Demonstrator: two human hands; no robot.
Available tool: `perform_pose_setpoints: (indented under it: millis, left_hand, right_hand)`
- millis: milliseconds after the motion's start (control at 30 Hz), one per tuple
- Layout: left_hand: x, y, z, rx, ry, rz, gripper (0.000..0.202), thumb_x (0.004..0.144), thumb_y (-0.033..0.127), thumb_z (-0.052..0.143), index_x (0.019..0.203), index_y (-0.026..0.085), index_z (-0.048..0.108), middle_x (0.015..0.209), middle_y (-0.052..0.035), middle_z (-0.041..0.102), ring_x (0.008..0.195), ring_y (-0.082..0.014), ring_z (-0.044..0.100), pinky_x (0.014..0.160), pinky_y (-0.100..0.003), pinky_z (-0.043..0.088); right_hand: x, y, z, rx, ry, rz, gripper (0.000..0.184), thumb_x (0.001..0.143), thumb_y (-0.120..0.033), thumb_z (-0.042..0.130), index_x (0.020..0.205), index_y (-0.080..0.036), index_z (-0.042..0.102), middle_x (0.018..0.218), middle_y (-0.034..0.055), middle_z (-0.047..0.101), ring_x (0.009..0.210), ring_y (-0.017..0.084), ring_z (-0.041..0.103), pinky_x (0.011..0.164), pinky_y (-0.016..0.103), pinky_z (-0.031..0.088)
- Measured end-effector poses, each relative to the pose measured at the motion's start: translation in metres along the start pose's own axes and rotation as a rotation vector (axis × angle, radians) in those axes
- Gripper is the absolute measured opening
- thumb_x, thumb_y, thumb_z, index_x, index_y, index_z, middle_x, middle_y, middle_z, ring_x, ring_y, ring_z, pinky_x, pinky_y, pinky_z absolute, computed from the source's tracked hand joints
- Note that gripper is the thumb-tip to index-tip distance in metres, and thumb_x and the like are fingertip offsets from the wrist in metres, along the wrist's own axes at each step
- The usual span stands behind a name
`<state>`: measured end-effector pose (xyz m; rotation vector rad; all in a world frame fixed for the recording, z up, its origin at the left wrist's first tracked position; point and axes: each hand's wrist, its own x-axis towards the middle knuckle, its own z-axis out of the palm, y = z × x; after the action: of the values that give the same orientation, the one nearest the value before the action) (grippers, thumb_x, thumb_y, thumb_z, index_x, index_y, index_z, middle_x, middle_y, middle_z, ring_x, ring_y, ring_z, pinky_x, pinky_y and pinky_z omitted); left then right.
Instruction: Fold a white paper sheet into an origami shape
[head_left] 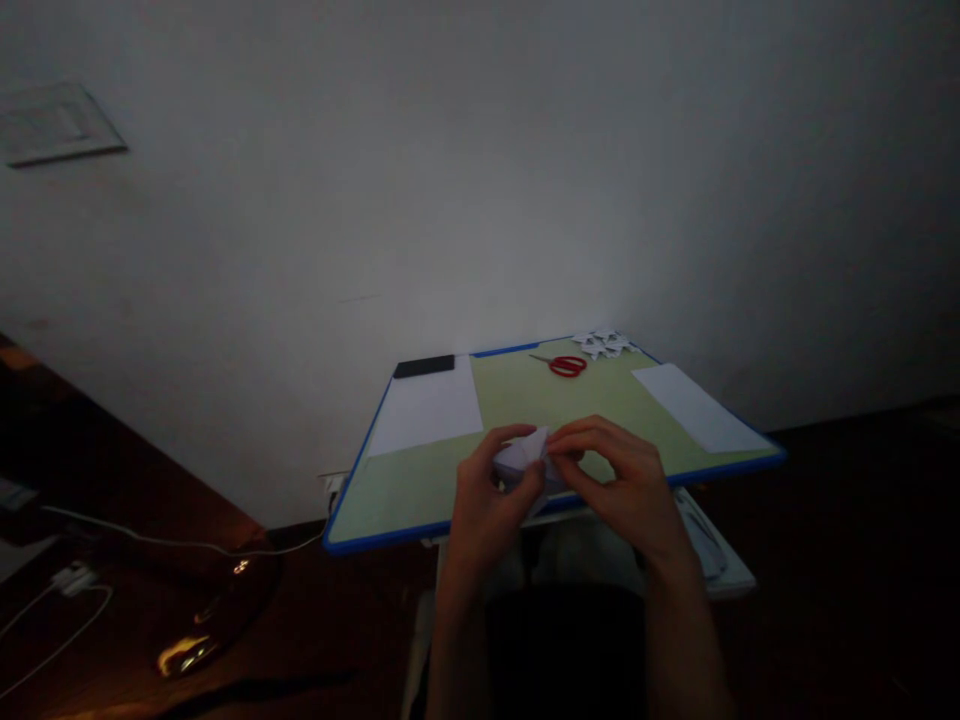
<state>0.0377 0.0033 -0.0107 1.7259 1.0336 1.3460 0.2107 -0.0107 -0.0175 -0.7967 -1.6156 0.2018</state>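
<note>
A folded piece of white paper (534, 447) is held up over the near edge of the table. My left hand (491, 490) grips its left side between the thumb and fingers. The fingertips of my right hand (611, 470) pinch its right side near the raised point. Fingers cover part of the folds, and the dim light blurs the finer creases. Beyond my hands lie red-handled scissors (568, 366) and several small folded white paper pieces (604, 344) at the far right of the table.
The light green tabletop (517, 395) has a blue rim. A white sheet (431, 410) lies on its left with a dark flat object (424, 366) at the top. Another white sheet (694, 405) is on the right. A white cable (195, 545) runs at the lower left.
</note>
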Motion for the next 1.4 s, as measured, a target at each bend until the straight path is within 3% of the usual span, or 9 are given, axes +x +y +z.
perform_pose_setpoints:
  millis: [233,400,567,767,1067,1400]
  left_hand:
    - [0.0,-0.003,-0.002,-0.132,-0.024,-0.085,0.051,0.083,0.032,0.085,0.132,0.02,0.075,0.091,-0.0054,0.083,0.068,-0.0183,0.071,0.062,-0.026,0.052]
    - [0.002,0.002,0.001,-0.253,-0.065,-0.094,0.031,0.083,0.032,0.087,0.109,0.016,0.08,0.094,-0.0067,0.084,0.081,-0.0207,0.076,0.072,-0.027,0.058]
    - [0.003,0.004,0.006,-0.3,-0.09,-0.111,0.028,0.09,0.037,0.081,0.109,0.016,0.079,0.094,-0.0069,0.085,0.078,-0.0205,0.077,0.068,-0.026,0.057]
    - [0.005,0.0,0.008,-0.246,-0.059,-0.067,0.024,0.095,0.036,0.075,0.107,0.017,0.083,0.099,-0.0075,0.085,0.09,-0.0221,0.077,0.08,-0.029,0.058]
    - [0.006,-0.002,0.006,-0.36,-0.09,-0.131,0.024,0.086,0.035,0.086,0.1,0.016,0.08,0.093,-0.0061,0.084,0.078,-0.0176,0.073,0.071,-0.024,0.055]
    - [0.005,-0.003,0.005,-0.475,-0.101,-0.174,0.026,0.082,0.031,0.091,0.098,0.015,0.078,0.089,-0.0052,0.082,0.074,-0.0154,0.072,0.069,-0.024,0.057]
  right_hand:
    - [-0.001,-0.003,-0.002,0.008,0.009,-0.013,0.013,0.096,-0.013,0.073,0.096,-0.026,0.075,0.097,0.0046,0.077,0.091,0.022,0.074,0.081,0.038,0.06]
    - [-0.001,-0.002,0.001,0.022,0.052,0.06,0.011,0.098,-0.016,0.073,0.101,-0.026,0.076,0.097,0.0033,0.076,0.089,0.02,0.072,0.081,0.036,0.058]
    - [-0.001,-0.004,0.006,0.059,0.039,0.127,0.027,0.1,-0.015,0.069,0.123,-0.028,0.075,0.106,0.0032,0.079,0.097,0.02,0.073,0.087,0.036,0.058]
    - [0.001,-0.007,0.007,0.068,0.027,0.137,0.026,0.103,-0.015,0.064,0.118,-0.03,0.079,0.105,0.0024,0.08,0.098,0.02,0.072,0.085,0.035,0.056]
    - [0.001,-0.004,0.01,0.219,0.139,0.209,0.031,0.097,-0.013,0.072,0.12,-0.033,0.078,0.112,0.0012,0.071,0.096,0.018,0.068,0.087,0.033,0.057]
    - [-0.002,0.002,0.016,0.245,0.13,0.356,0.023,0.095,-0.021,0.076,0.115,-0.03,0.08,0.109,0.0026,0.082,0.099,0.02,0.074,0.091,0.036,0.057]
